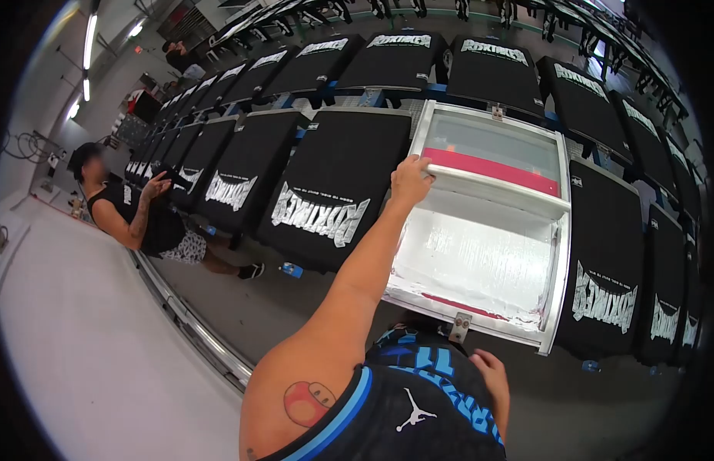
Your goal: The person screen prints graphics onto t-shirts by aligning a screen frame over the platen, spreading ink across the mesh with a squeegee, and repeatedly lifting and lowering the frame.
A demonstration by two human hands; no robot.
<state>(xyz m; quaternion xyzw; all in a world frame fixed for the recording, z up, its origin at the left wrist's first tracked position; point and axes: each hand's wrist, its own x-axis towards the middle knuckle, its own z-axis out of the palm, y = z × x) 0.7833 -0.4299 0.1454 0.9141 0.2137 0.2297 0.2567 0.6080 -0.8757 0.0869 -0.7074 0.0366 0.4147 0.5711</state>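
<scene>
My left hand [411, 181] is closed on the left end of a squeegee [499, 184], whose pale bar and red strip span a screen-printing frame [564, 253]. On the near half of the mesh lies a wet, white ink layer [472, 257], with uneven smears along the near edge. The far part of the screen looks grey and see-through. My right hand [491, 373] hangs low beside my body, its visible fingers loosely apart, holding nothing and away from the frame. Metal clamps [460, 326] sit at the frame's near and far edges.
Black shirts [338, 177] with white lettering lie on pallets in long rows on both sides and beyond. A co-worker [134, 196] stands at the left, both hands raised around a dark object. Another person [184, 60] is farther back. A metal rail [184, 315] runs at left.
</scene>
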